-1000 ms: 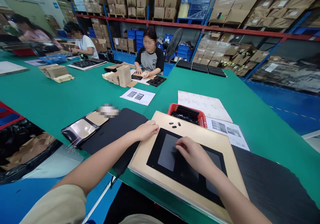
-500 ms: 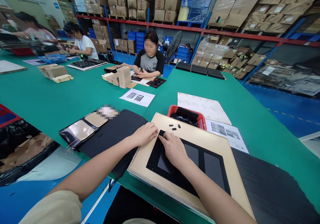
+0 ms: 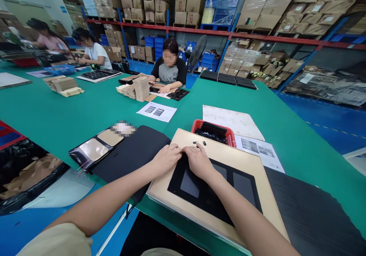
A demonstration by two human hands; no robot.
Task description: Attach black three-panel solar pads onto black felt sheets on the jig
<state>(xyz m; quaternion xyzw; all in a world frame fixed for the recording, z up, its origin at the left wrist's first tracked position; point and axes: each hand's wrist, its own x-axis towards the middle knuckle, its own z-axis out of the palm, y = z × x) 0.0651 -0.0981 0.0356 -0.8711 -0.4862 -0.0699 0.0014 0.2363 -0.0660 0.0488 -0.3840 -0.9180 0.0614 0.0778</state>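
A flat black panel [image 3: 219, 206] with grey rectangular windows lies on a cream-topped board [image 3: 271, 176] in front of me. At the panel's far left corner my left hand [image 3: 167, 157] has its fingers bent and pinched together. My right hand [image 3: 198, 161] reaches over the panel, its fingertips drawn together against those of the left. One right finger sticks out toward the small black oval pieces [image 3: 204, 143] on the board. Whatever the fingertips pinch is hidden or too small to make out.
Behind the board stands a red basket [image 3: 231, 137] of black items. A black sheet [image 3: 126, 160] lies left, another dark sheet [image 3: 309, 206] right. Printed papers [image 3: 157, 111] rest on the green table [image 3: 183, 113]. A co-worker [image 3: 170, 71] sits opposite, hands on black parts.
My right hand has lifted slightly and turned, its fingers now meeting my left fingertips. Fewer black ovals show beside it. The co-worker opposite has leaned down and spread both hands.
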